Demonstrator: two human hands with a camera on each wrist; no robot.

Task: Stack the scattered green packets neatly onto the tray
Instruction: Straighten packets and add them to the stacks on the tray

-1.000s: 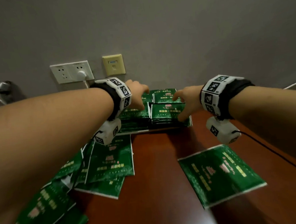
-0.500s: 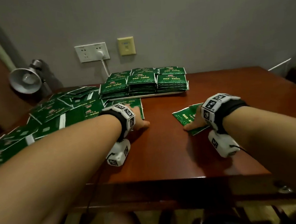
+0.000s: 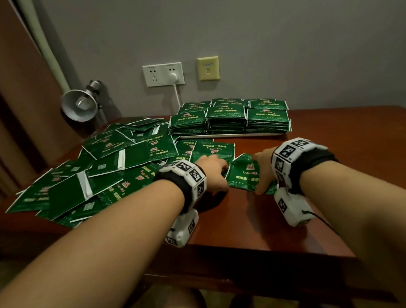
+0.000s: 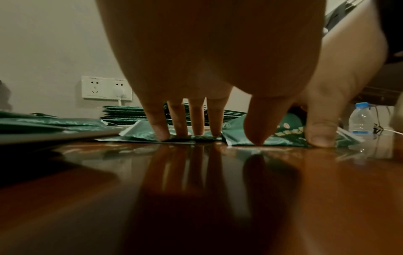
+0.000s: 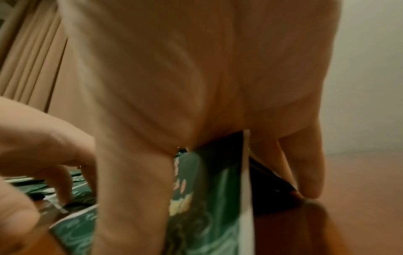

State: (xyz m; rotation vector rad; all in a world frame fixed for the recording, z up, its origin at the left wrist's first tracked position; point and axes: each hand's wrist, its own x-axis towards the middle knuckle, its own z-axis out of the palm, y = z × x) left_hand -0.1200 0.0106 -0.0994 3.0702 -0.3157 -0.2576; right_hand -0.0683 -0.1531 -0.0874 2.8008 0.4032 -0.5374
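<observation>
From the head view, a reddish wooden table [image 3: 341, 158] carries a tray [image 3: 232, 135] at its back edge, against the wall, with green packets in neat stacks [image 3: 228, 119] on it. A loose spread of scattered packets [image 3: 97, 175] covers the table's left side. Near the front edge, the left hand [image 3: 212, 175] rests with its fingers on a flat packet [image 3: 212, 150], and the right hand [image 3: 263, 171] grips a tilted packet [image 3: 244, 175] that is lifted off the wood on one side, between the two hands. A desk lamp [image 3: 79, 106] stands at the back left corner, below a wall socket [image 3: 163, 74]. In the left wrist view, the left hand's fingers [image 4: 197, 119] are straight and press their tips down on a packet's edge, while the thumb [image 4: 260, 124] touches the neighbouring packet; a plastic bottle [image 4: 361, 119] stands far right. In the right wrist view, blurred, the right thumb [image 5: 135, 198] and fingers [image 5: 305, 165] pinch the packet [image 5: 207, 198] from both sides, its white edge upright.
</observation>
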